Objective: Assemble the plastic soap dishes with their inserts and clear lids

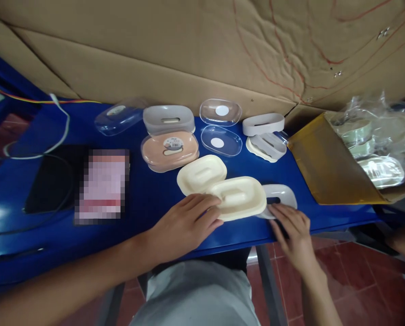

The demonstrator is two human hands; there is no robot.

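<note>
Creased brown cardboard panel [137,40] behind glossy blue tabletop [141,190], glare far left; red tile floor [354,276] below.

A tall sheet of brown cardboard [137,40] stands behind the blue table [137,217], creased and wrinkled toward the right, with thin red wires [285,56] curving across it and small metal fasteners [383,32] near the upper right. Over on the left of the tabletop lies a flat black object [49,181], too dark to make out, and just beside it a slab-shaped device [102,185] whose face is blurred into pink blocks. A white cable [68,120] loops behind the black object, near a yellow-and-red wire [35,98]. Below, a grey table leg [272,285] stands on red floor tiles [354,285].
</note>
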